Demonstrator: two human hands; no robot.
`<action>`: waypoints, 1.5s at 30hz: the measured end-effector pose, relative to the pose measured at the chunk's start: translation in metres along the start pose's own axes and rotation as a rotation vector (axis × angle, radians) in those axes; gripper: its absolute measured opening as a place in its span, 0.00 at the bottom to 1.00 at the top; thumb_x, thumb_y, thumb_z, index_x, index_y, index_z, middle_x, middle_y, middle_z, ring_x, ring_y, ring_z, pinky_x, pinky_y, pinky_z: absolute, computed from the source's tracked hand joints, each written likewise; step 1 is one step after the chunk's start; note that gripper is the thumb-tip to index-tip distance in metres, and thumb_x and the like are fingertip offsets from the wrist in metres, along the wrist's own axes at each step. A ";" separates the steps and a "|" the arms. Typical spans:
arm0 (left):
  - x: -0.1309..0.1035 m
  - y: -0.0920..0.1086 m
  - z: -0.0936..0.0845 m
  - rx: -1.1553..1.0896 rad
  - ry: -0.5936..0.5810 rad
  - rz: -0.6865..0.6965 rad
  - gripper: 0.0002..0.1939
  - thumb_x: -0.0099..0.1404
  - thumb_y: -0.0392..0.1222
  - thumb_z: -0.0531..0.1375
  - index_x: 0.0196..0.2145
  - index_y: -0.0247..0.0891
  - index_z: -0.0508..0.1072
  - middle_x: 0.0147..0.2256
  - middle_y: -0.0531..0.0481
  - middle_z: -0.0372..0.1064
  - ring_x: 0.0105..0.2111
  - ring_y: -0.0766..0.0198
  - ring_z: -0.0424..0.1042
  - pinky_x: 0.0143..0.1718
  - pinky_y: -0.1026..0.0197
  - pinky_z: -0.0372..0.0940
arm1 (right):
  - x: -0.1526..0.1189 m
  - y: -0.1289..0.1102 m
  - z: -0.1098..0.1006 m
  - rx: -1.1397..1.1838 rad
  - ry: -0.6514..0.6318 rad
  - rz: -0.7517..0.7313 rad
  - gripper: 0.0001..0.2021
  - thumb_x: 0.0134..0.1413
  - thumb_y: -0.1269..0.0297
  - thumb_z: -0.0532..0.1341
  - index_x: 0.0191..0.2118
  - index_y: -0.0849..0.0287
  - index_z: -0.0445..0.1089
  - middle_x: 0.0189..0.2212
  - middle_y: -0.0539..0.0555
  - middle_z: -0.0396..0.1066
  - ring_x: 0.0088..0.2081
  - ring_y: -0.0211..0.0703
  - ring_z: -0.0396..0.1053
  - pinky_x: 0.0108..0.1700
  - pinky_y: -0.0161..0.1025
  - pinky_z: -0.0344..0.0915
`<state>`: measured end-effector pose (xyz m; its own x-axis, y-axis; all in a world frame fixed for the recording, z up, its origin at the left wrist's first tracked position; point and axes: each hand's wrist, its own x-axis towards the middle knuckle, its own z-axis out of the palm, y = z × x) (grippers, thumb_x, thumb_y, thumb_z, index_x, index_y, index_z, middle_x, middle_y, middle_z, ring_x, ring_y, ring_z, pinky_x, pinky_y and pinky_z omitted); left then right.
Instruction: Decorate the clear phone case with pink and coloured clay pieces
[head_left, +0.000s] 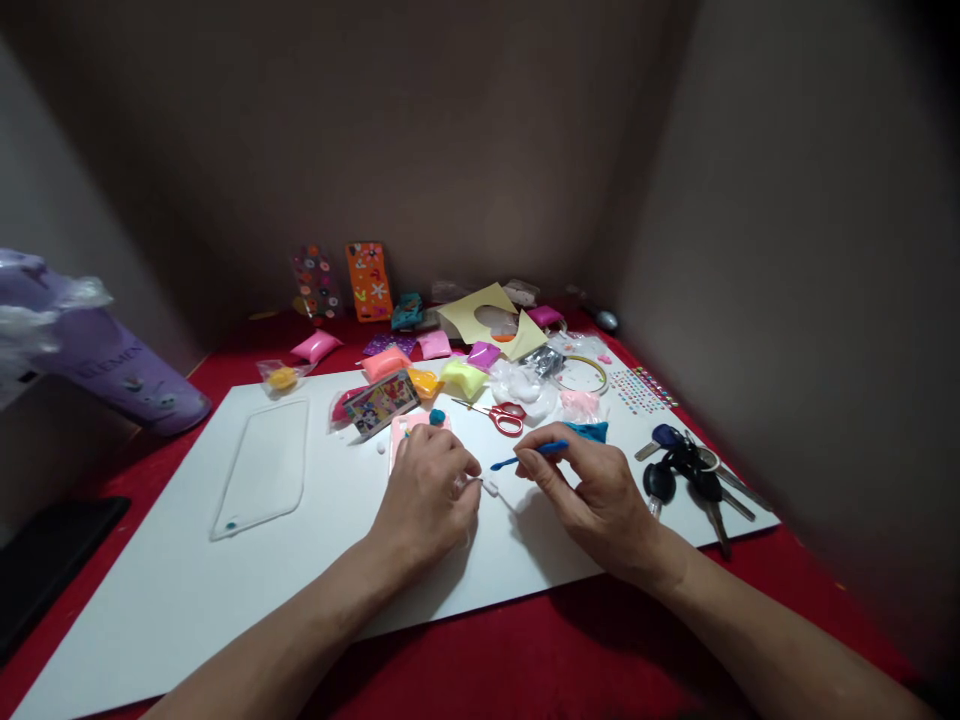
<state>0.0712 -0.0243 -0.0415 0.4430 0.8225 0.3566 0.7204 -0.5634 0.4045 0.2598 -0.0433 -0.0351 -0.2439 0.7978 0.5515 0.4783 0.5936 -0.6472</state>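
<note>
Covering red table (525, 660): white board (187, 590), dim walls.

Slim blue modelling tool (529, 455), tilted, beside small white clay bit (490, 487) on the white board (187, 580).

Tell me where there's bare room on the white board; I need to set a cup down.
The white board is bare along its near-left corner, below the clear phone case and left of the left hand. It is crowded at the far edge around the scissors and beside the keys.
</note>
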 end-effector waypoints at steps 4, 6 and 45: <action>0.001 0.001 0.001 0.027 0.002 0.008 0.05 0.56 0.31 0.57 0.26 0.36 0.72 0.29 0.47 0.66 0.36 0.57 0.59 0.40 0.52 0.59 | 0.001 0.001 0.000 -0.009 -0.009 0.020 0.04 0.61 0.68 0.54 0.35 0.59 0.65 0.27 0.50 0.67 0.27 0.38 0.68 0.31 0.34 0.62; 0.001 0.001 0.001 0.031 0.000 0.010 0.06 0.56 0.31 0.57 0.25 0.37 0.72 0.29 0.48 0.66 0.36 0.57 0.59 0.40 0.52 0.59 | 0.002 0.001 0.000 -0.001 -0.015 0.032 0.04 0.61 0.69 0.55 0.36 0.59 0.65 0.26 0.49 0.67 0.27 0.37 0.67 0.31 0.34 0.61; 0.004 -0.003 0.008 -0.018 0.004 0.040 0.06 0.58 0.33 0.57 0.25 0.39 0.69 0.28 0.50 0.66 0.36 0.57 0.61 0.39 0.52 0.58 | 0.000 0.001 -0.001 -0.033 -0.088 0.037 0.04 0.61 0.69 0.54 0.35 0.60 0.64 0.26 0.51 0.67 0.28 0.39 0.67 0.32 0.35 0.61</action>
<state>0.0751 -0.0189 -0.0478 0.4691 0.7989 0.3764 0.6923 -0.5973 0.4049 0.2612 -0.0429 -0.0346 -0.2980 0.8261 0.4784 0.5155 0.5610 -0.6477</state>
